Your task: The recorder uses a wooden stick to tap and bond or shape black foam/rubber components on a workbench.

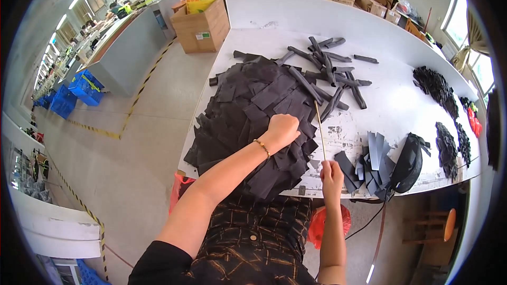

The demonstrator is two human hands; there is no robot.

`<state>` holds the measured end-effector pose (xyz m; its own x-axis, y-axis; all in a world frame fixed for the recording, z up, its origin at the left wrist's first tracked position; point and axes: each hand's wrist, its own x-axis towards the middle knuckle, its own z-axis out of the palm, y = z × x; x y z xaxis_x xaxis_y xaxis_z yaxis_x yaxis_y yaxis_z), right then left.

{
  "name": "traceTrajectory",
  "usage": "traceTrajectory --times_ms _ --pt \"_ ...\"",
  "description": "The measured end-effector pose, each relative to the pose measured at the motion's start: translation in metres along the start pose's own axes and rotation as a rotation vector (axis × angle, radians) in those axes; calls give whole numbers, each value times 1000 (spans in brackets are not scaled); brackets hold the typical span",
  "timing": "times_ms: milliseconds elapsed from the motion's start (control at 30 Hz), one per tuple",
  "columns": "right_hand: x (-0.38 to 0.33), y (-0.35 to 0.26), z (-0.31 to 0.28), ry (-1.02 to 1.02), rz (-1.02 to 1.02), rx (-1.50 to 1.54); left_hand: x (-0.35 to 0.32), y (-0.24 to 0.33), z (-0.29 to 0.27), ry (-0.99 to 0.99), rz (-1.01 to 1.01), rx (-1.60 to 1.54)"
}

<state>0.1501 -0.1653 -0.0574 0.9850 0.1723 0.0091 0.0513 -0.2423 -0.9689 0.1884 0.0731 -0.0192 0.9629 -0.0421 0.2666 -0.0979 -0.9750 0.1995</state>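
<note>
A big heap of flat black fabric pieces (232, 111) covers the left part of the white table (391, 95). My left hand (284, 130) is curled closed on the heap's right side, and its fingertips are hidden, so I cannot see what they hold. Near the table's front edge, my right hand (331, 171) is closed round the lower end of a thin, light-coloured stick (320, 129). The stick points away from me, its far tip close to several narrow black fabric tubes (327, 66) piled loosely behind the heap.
Grey-black strips (375, 158) and a black bag (407, 163) lie right of my right hand. Dark bundles (435, 87) rest at the far right. A raised white panel (338, 18) borders the table's back. A cardboard box (200, 26) stands on the floor beyond the left edge.
</note>
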Motion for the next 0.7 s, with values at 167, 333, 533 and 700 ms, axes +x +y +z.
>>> traceTrajectory --times_ms 167,333,533,700 --pt "-20 13 -20 -24 83 145 -2 -9 -5 -16 -205 -200" --pt "-49 -4 -18 -59 -96 208 -20 -32 -51 234 -600 -903" --pt "-86 -34 13 -163 -357 -133 -62 -55 -99 751 -701 -1503" --pt "-98 -48 38 -218 -427 -217 -84 -65 -96 918 -716 -1392"
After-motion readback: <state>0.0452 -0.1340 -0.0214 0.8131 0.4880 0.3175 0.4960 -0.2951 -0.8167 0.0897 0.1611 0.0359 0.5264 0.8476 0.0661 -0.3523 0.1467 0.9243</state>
